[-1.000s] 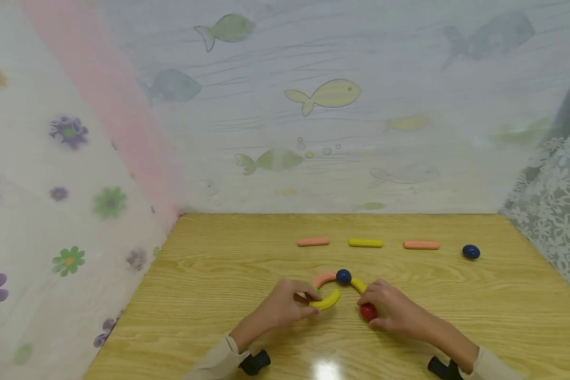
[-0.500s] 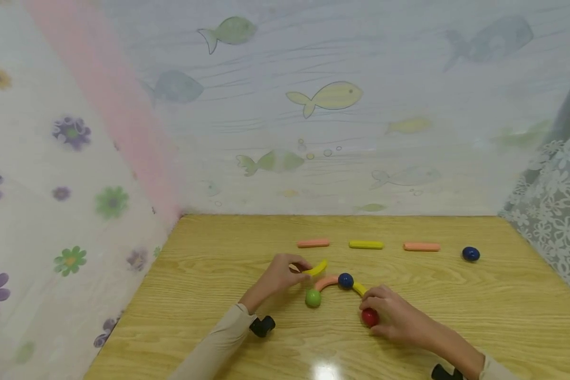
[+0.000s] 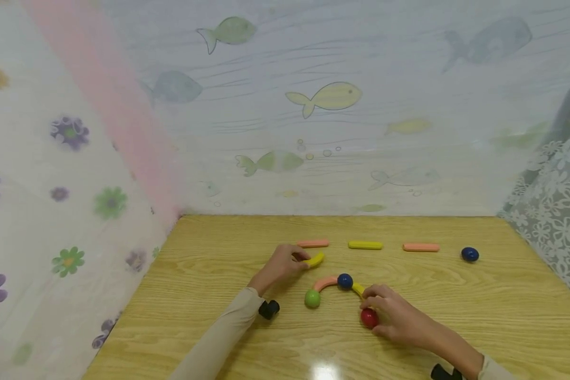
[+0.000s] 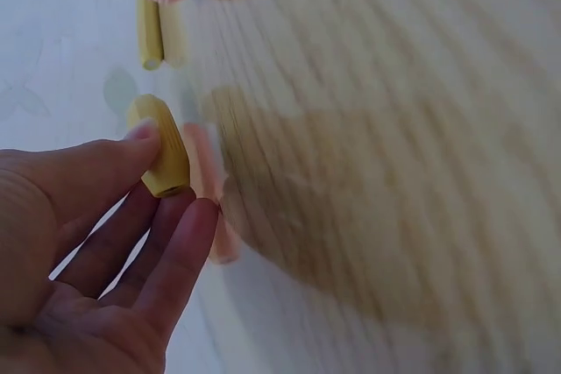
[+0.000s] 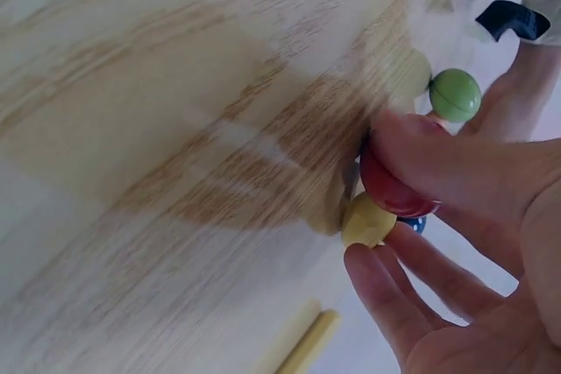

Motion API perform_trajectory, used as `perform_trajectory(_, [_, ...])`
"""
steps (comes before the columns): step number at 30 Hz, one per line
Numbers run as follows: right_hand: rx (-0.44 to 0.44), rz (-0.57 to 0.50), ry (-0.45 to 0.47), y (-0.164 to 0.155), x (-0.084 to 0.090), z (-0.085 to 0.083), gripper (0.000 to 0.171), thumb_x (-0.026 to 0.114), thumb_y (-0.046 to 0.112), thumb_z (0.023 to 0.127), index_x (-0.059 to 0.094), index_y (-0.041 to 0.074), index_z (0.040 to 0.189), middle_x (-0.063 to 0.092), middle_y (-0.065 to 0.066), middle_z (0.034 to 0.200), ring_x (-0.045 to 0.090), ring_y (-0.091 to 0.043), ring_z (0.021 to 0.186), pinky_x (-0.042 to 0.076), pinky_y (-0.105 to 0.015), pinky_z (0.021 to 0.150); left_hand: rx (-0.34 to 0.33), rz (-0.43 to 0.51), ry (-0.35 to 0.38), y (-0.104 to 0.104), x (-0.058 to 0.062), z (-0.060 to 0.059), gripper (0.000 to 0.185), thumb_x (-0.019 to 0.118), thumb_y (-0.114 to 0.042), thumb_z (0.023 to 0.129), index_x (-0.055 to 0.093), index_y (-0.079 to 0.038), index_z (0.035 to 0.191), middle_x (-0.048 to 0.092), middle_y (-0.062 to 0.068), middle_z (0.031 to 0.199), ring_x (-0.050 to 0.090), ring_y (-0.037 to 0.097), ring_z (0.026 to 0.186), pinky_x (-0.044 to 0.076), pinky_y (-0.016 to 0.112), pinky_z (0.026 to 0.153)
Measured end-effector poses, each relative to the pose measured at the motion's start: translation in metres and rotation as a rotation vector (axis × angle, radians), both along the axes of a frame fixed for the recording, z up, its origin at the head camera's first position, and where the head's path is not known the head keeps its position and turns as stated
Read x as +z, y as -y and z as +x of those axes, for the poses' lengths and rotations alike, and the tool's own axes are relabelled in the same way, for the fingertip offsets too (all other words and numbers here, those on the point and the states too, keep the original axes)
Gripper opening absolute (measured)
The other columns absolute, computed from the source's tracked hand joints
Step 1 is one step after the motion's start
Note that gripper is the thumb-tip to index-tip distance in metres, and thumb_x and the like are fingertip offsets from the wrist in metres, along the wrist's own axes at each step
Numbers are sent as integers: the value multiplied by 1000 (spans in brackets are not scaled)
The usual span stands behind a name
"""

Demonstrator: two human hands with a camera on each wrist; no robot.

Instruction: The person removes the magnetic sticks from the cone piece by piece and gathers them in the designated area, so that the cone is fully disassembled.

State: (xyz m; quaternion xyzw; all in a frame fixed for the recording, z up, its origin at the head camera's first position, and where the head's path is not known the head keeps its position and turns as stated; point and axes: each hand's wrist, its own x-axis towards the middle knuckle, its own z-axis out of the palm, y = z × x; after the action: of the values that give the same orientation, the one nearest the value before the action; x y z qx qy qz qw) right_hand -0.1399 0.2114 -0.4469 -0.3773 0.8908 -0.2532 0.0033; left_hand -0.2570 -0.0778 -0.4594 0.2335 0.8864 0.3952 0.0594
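Light wooden table (image 3: 209, 295) with visible grain, glossy near the front edge. Closed in on three sides by thin curtains: fish print (image 3: 323, 97) behind the far edge, coloured flowers (image 3: 68, 258) along the left edge, white lace flowers (image 3: 551, 211) past the right edge.

Near the far edge, a row: three straight sticks, namely a pink stick (image 3: 313, 243), a yellow stick (image 3: 365, 245) and another pink stick (image 3: 421, 247), then a lone dark blue ball (image 3: 469, 254) toward the right edge.

Nearer the middle, a small arch: green ball (image 3: 312, 298), curved pink piece (image 3: 325, 283), blue ball (image 3: 344, 281), short yellow piece (image 3: 358, 288), red ball (image 3: 368, 317). Four balls counted in all: two blue, one green, one red.

Left hand (image 3: 280, 266) pinching a curved yellow piece (image 3: 314, 259) between thumb and fingertips, just in front of the left pink stick, apart from the arch. Right hand (image 3: 391, 314) curled round the red ball at the arch's right end, thumb on top, fingers beneath in the wrist view.
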Motion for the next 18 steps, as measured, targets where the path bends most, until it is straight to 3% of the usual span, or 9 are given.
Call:
perform_trajectory(4, [19, 6, -34, 0, 0, 0, 30, 69, -10, 78, 68, 7, 102, 56, -10, 113, 51, -24, 99, 51, -39, 79, 5, -11, -27, -2, -2, -7, 17, 69, -6, 86, 73, -6, 103, 69, 3, 102, 61, 19, 95, 50, 27, 77])
perform_trajectory(10, [37, -30, -69, -1, -1, 0, 28, 65, -14, 79, 69, 5, 100, 58, -8, 109, 53, -20, 96, 52, -34, 78, 2, -31, -67, -4, -2, -13, 15, 67, -3, 87, 73, -4, 100, 69, 5, 100, 63, 20, 93, 51, 28, 77])
perform_trajectory(18, [57, -54, -53, -2, -1, -1, 31, 63, -16, 78, 72, 11, 91, 60, -1, 100, 51, -13, 89, 51, -29, 74, -11, -82, -33, -8, -2, -18, 16, 67, -3, 87, 73, -7, 102, 69, 5, 99, 62, 19, 92, 51, 29, 76])
